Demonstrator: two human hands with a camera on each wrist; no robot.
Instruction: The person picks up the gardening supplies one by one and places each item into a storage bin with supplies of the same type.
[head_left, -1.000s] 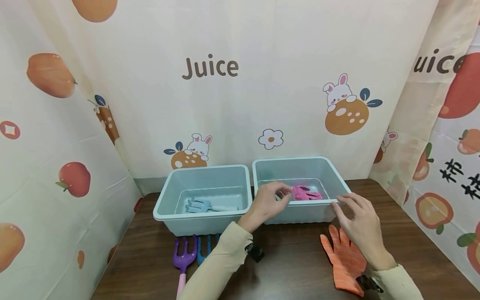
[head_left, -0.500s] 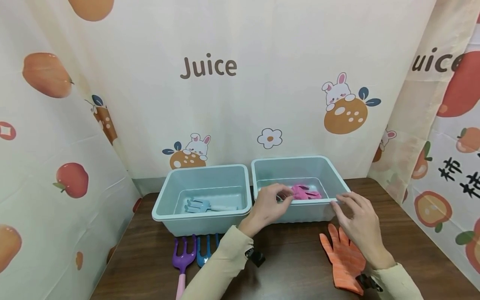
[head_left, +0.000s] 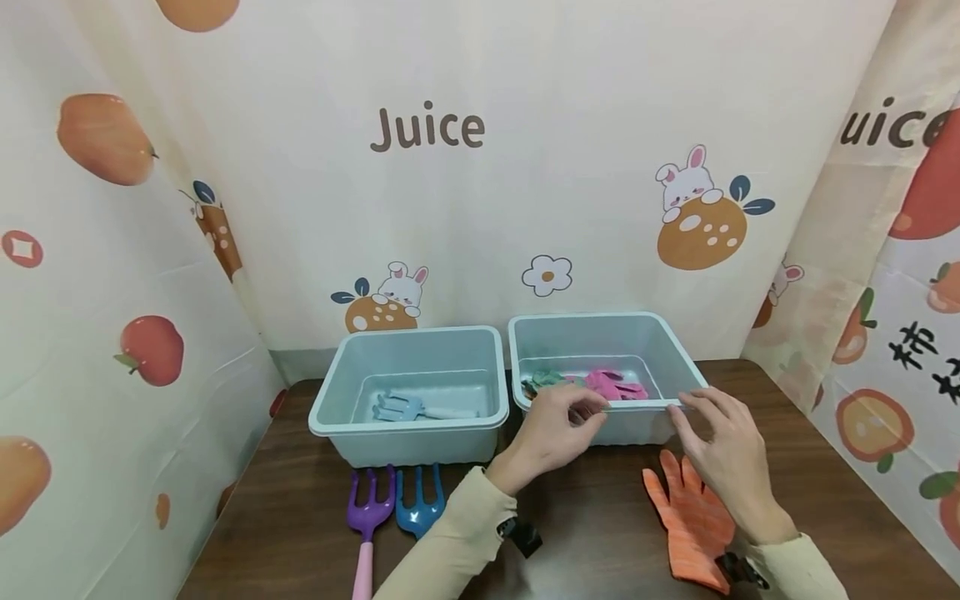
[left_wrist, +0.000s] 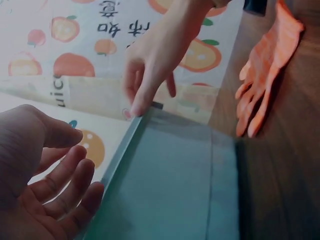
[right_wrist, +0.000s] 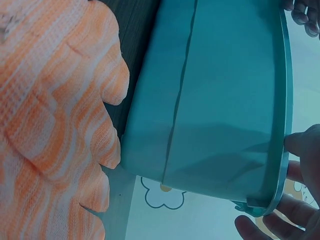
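Observation:
My right hand (head_left: 727,454) holds the front right rim of the right light-blue plastic bin (head_left: 633,427), thumb on the near side. In the right wrist view, its fingers (right_wrist: 295,212) reach round the rim's corner. My left hand (head_left: 551,429) hovers by that bin's front edge, fingers loosely bent with nothing between them. Inside lie a pink glove (head_left: 611,385) and a green patterned item (head_left: 547,379), partly hidden by the front wall and left hand. An orange striped glove (head_left: 693,529) lies flat on the table below my right hand.
A second light-blue bin (head_left: 412,448) stands to the left, holding a small pale-blue hand fork (head_left: 401,408). Before it on the wooden table (head_left: 585,533) lie a purple fork (head_left: 369,510) with a pink handle and a blue fork (head_left: 420,510), partly behind my left sleeve.
My left hand has drawn back from over the right bin to its front edge, slightly right, uncovering the green item. The right hand stays at the rim.

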